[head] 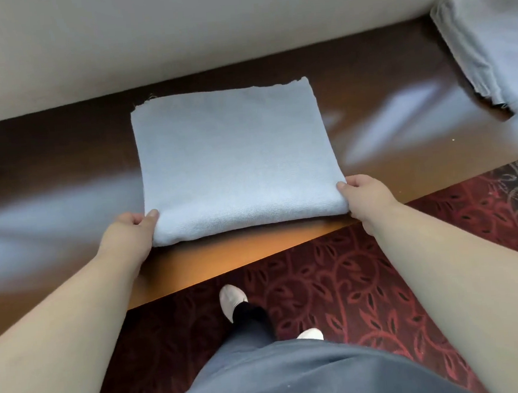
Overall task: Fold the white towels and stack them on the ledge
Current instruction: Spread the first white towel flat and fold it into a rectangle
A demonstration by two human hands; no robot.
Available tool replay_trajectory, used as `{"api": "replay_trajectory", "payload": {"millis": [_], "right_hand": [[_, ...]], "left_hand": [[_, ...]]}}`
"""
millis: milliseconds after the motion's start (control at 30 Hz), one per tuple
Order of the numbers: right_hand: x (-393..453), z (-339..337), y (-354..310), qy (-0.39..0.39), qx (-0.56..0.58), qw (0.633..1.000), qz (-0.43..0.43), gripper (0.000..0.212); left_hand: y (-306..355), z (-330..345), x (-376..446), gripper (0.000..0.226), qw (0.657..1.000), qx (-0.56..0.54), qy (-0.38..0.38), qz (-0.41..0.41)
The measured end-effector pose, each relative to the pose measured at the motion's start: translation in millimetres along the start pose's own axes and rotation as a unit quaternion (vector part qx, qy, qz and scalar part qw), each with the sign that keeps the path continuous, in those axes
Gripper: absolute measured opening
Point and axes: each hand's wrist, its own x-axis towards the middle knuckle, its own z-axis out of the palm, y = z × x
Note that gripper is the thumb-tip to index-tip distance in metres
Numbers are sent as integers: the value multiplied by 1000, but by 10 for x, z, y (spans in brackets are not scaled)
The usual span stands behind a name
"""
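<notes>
Both hands, left and right, pinch the near corners of the folded towel on the ledge; a stack lies far right.

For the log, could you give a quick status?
Left hand and right hand pinch the folded towel's near corners. Towel flat on ledge. Stack far right. Nothing obstructing.

I see a glossy brown ledge running along the wall. One folded white towel lies flat on it between my hands; a stack of folded towels sits well beyond my right hand.
</notes>
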Motion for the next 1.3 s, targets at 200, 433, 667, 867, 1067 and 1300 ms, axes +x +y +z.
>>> {"api": "replay_trajectory", "payload": {"millis": [200, 433, 667, 867, 1067, 1300], "right_hand": [[-44, 69, 116, 6, 55, 998, 24, 18], [-38, -188, 192, -15, -109, 987, -114, 32], [-128, -425, 414, -57, -387, 824, -411, 64], [-23, -400, 368, -76, -397, 835, -374, 76], [67, -431, 252, -86, -420, 824, -369, 70], [-17, -578, -27, -99, -395, 839, -360, 48]], "left_hand": [[-77, 195, -152, 59, 999, -2, 9, -41], [-103, 273, -465, 52, 991, 95, 98, 0], [-271, 368, -773, 69, 878, 306, 75, 360], [-176, 361, -616, 65, 845, 364, 87, 381], [-174, 271, -553, 66, 837, 382, 96, 379], [32, -154, -494, 47, 894, 280, 14, 349]]}}
